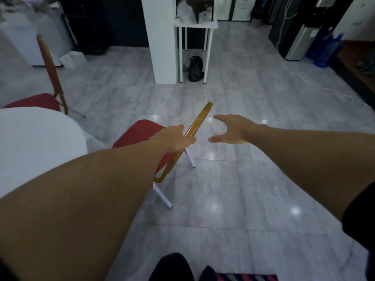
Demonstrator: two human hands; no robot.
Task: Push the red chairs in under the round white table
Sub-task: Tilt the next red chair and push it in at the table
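Note:
The round white table [36,138] fills the left edge of the head view. A red chair [140,132] with an amber backrest and white legs stands just right of the table, seat towards it. My left hand [174,138] is closed around the top rail of that backrest. My right hand [233,129] hovers open just right of the rail, fingers spread, not touching it. A second red chair [34,101] with the same amber back stands behind the table at the far left, its seat partly hidden by the tabletop.
A white pillar [162,37] and a thin-legged white side table [194,25] stand ahead, with a black bag [195,68] under it. White cables [324,86] run across the grey tiled floor at right. Blue water bottles [328,49] sit beside a dispenser.

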